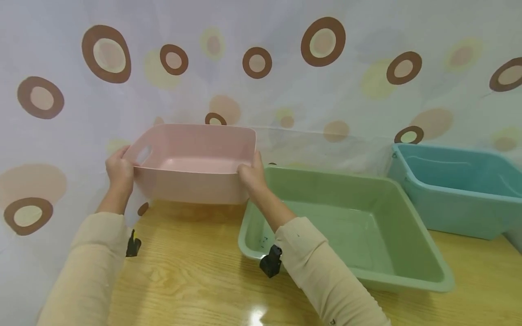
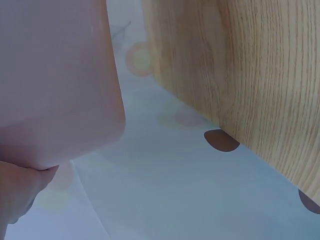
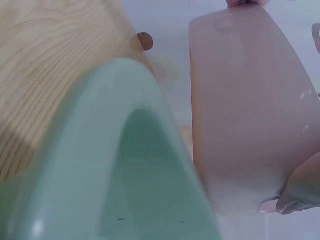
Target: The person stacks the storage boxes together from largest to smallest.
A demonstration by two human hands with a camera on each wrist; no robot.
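A pink plastic bin [image 1: 191,186] with a handle slot in its end is held up at the back left, over the far edge of the wooden table [image 1: 183,271]. My left hand [image 1: 121,172] grips its left end beside the slot. At the opposite end, my right hand [image 1: 253,177] grips the rim with the thumb on the near corner. The left wrist view has the bin's smooth side [image 2: 55,85] apart from the tabletop. From the right wrist, fingers [image 3: 287,205] show at the other handle slot. Inside the bin, the visible part holds nothing.
A large green basin [image 1: 342,235] lies on the table just right of the pink bin, partly under my right forearm. Farther right stands a blue bin [image 1: 461,213] near the back. Behind everything hangs a white sheet [image 1: 285,99] with brown circles.
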